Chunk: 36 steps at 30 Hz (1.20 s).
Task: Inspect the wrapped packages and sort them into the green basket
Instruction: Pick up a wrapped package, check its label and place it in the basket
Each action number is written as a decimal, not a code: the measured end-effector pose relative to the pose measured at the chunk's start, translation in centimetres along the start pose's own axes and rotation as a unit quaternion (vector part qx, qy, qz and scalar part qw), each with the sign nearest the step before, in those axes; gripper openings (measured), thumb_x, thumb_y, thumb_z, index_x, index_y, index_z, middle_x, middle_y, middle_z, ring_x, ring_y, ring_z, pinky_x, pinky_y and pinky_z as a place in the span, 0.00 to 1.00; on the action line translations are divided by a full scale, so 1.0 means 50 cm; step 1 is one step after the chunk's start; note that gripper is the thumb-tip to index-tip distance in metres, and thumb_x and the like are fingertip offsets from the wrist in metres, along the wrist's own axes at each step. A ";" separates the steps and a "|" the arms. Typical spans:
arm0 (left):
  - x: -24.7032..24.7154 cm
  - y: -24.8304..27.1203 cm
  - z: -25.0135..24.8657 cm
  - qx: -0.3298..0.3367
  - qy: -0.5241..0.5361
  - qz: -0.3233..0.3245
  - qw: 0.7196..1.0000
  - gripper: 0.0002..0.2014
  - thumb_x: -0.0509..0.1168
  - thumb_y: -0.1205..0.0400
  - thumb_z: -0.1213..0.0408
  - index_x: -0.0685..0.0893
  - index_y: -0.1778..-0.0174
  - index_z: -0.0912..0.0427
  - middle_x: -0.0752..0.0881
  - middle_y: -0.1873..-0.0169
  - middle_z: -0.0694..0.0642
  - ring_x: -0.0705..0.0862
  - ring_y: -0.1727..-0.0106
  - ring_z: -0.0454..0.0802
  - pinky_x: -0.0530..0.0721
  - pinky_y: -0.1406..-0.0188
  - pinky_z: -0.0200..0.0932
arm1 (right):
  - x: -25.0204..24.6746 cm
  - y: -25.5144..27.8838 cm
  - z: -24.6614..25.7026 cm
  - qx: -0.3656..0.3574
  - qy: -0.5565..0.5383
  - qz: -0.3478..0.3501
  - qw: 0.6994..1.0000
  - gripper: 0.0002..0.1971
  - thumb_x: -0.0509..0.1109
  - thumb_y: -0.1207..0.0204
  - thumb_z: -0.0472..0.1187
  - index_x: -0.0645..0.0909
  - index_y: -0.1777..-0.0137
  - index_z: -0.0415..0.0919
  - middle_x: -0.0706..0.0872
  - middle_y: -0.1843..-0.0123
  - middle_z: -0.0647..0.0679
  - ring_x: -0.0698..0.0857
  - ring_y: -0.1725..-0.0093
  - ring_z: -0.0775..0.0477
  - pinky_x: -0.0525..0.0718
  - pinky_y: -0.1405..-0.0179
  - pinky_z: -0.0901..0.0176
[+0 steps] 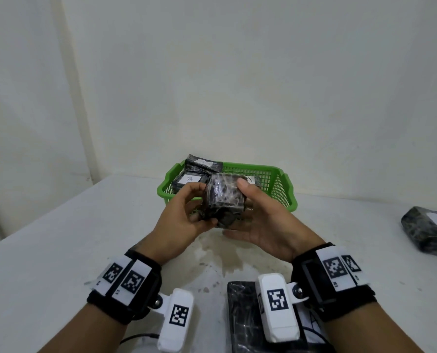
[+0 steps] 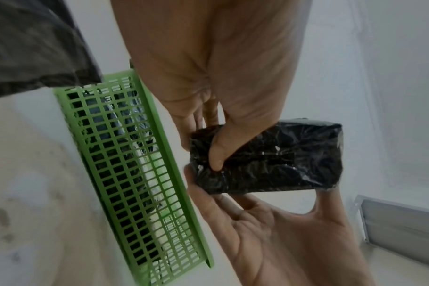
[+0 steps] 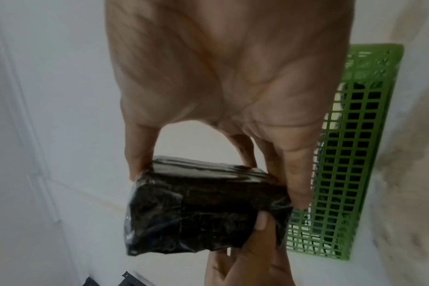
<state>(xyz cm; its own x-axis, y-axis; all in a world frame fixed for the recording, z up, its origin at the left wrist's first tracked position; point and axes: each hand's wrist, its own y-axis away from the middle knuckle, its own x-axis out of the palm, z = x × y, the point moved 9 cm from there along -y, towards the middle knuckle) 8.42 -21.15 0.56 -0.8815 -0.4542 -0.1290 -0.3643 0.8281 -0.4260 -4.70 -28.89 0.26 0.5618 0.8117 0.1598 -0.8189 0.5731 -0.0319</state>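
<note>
Both hands hold one black plastic-wrapped package [image 1: 223, 200] in the air just in front of the green basket [image 1: 279, 174]. My left hand [image 1: 184, 215] grips its left end, thumb pressed on the wrap [image 2: 282, 160]. My right hand [image 1: 260, 217] grips the right end, thumb on top and fingers underneath [image 3: 196, 209]. No label shows on the held package. Inside the basket lie wrapped packages with white labels, one marked B [image 1: 190, 179], one marked A [image 1: 249, 179], and a third [image 1: 203, 163] leaning on the back left rim.
Another wrapped package with a white label [image 1: 431, 230] lies on the white table at the far right. A flat wrapped package [image 1: 242, 317] lies near the front edge under my right wrist. The wall stands close behind the basket. Stains mark the table [image 1: 59, 238] in front of it.
</note>
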 end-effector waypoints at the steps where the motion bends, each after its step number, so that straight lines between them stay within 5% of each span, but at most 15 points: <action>1: 0.006 0.000 0.000 -0.003 0.010 0.016 1.000 0.32 0.79 0.27 0.79 0.77 0.29 0.59 0.87 0.33 0.55 0.86 0.31 0.50 0.87 0.34 0.44 | 0.001 0.000 0.003 -0.009 0.002 -0.001 1.000 0.21 0.75 0.30 0.63 0.94 0.44 0.51 0.94 0.42 0.42 0.90 0.40 0.39 0.82 0.24 0.35; 6: 0.028 0.007 0.001 -0.037 0.082 0.134 0.987 0.52 0.83 0.33 0.40 0.70 0.16 0.57 0.82 0.23 0.55 0.80 0.21 0.55 0.77 0.22 0.60 | 0.001 -0.003 0.021 -0.059 0.030 -0.003 0.998 0.19 0.73 0.26 0.53 0.92 0.42 0.43 0.95 0.41 0.41 0.93 0.43 0.47 0.90 0.37 0.49; 8: 0.045 0.013 -0.001 -0.037 0.078 0.159 0.984 0.49 0.79 0.31 0.35 0.73 0.18 0.58 0.83 0.25 0.56 0.81 0.22 0.55 0.77 0.22 0.59 | -0.003 -0.006 0.021 -0.064 0.032 0.002 0.997 0.21 0.77 0.28 0.52 0.91 0.40 0.40 0.95 0.42 0.42 0.93 0.44 0.49 0.91 0.41 0.54; 12: 0.050 0.010 0.002 -0.069 0.180 0.141 0.971 0.41 0.83 0.31 0.43 0.81 0.27 0.62 0.89 0.34 0.60 0.88 0.32 0.55 0.88 0.37 0.44 | -0.022 -0.024 0.010 -0.055 0.052 -0.024 0.997 0.44 0.85 0.43 0.55 0.83 0.27 0.34 0.88 0.29 0.35 0.89 0.31 0.39 0.87 0.29 0.43; 16: 0.028 -0.001 0.010 -0.072 0.177 0.079 0.978 0.35 0.73 0.28 0.51 0.82 0.28 0.67 0.88 0.33 0.67 0.86 0.30 0.65 0.87 0.32 0.54 | -0.008 -0.024 0.000 -0.044 0.045 0.002 0.998 0.39 0.85 0.36 0.52 0.82 0.26 0.37 0.89 0.29 0.39 0.88 0.29 0.40 0.85 0.26 0.45; 21: 0.039 0.003 0.010 -0.091 0.201 0.094 0.971 0.47 0.83 0.34 0.40 0.80 0.25 0.66 0.87 0.30 0.64 0.85 0.27 0.61 0.86 0.30 0.52 | -0.020 -0.031 -0.003 -0.049 0.035 -0.031 0.998 0.49 0.88 0.44 0.52 0.77 0.22 0.34 0.87 0.27 0.38 0.89 0.29 0.41 0.87 0.28 0.46; 25: 0.033 0.003 0.003 -0.076 0.192 0.083 0.975 0.34 0.72 0.24 0.51 0.81 0.25 0.67 0.86 0.30 0.67 0.83 0.27 0.68 0.83 0.26 0.63 | -0.019 -0.032 -0.007 -0.052 0.042 -0.030 0.997 0.47 0.88 0.45 0.52 0.80 0.24 0.37 0.89 0.30 0.40 0.90 0.32 0.43 0.89 0.36 0.51; 29: 0.030 0.006 0.005 -0.088 0.169 0.106 0.976 0.40 0.79 0.29 0.49 0.80 0.24 0.66 0.84 0.29 0.70 0.83 0.26 0.69 0.82 0.26 0.63 | -0.019 -0.028 0.001 -0.055 0.037 -0.042 0.997 0.48 0.87 0.44 0.54 0.79 0.23 0.35 0.88 0.29 0.39 0.90 0.32 0.43 0.89 0.37 0.50; 33: 0.012 -0.003 0.001 -0.075 0.154 0.076 0.982 0.41 0.79 0.34 0.53 0.80 0.24 0.66 0.87 0.32 0.67 0.85 0.29 0.67 0.85 0.30 0.62 | -0.011 -0.020 0.008 -0.056 0.026 -0.029 0.998 0.44 0.86 0.40 0.44 0.76 0.21 0.38 0.90 0.33 0.46 0.92 0.38 0.52 0.91 0.42 0.56; 36: 0.011 0.001 -0.002 -0.075 0.165 0.083 0.980 0.49 0.85 0.37 0.49 0.78 0.23 0.68 0.84 0.29 0.70 0.83 0.27 0.69 0.81 0.26 0.65 | -0.010 -0.018 0.007 -0.061 0.032 -0.027 0.997 0.51 0.89 0.48 0.45 0.75 0.20 0.43 0.91 0.34 0.47 0.91 0.34 0.49 0.87 0.29 0.49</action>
<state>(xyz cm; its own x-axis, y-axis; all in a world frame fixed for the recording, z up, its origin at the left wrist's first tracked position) 7.90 -21.31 0.58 -0.9723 -0.1992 0.1219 -0.2265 0.9319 -0.2833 -4.28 -29.84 0.57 0.6146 0.7823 0.1010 -0.7689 0.6228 -0.1450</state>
